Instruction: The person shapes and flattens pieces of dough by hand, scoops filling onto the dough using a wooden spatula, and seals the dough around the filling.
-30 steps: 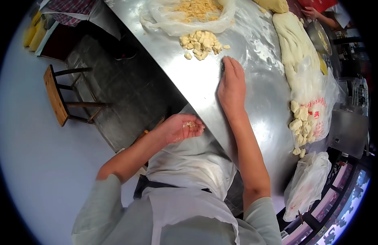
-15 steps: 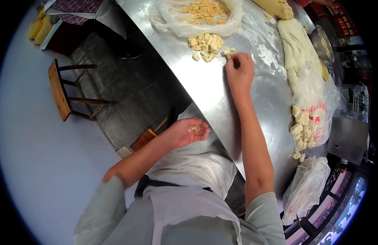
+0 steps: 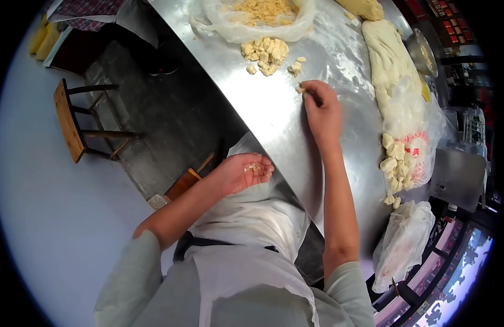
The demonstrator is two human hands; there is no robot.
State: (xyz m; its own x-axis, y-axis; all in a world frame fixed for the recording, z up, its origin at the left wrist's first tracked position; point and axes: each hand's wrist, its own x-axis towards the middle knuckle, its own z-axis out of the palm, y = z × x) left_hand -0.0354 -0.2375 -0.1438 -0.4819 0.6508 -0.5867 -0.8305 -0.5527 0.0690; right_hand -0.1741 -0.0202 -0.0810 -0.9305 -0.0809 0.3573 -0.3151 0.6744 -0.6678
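My right hand (image 3: 322, 111) is over the metal table, its thumb and forefinger pinching a small piece of dough (image 3: 301, 89). Just beyond lie a few loose dough pieces (image 3: 296, 66), apart from the larger pile of dough lumps (image 3: 266, 53). Behind that pile rests a clear plastic bag (image 3: 230, 31), spread wide around a crumbly tan filling (image 3: 265, 12). My left hand (image 3: 246, 173) is palm up near the table edge, in front of my apron. Its fingers are slightly curled but open, with pale crumbs (image 3: 254, 167) on the palm.
Along the right of the metal table (image 3: 344, 180) lie a long slab of dough (image 3: 382, 60), a plastic bag with red print (image 3: 420, 155) and more dough lumps (image 3: 393, 163). A metal bowl (image 3: 423, 52) stands behind. A wooden stool (image 3: 69, 120) and another person's apron (image 3: 137, 22) are at left.
My right hand has drawn back from the loose dough pieces toward me, with a small piece in its fingertips. My left hand stays palm up. The whole view has shifted slightly.
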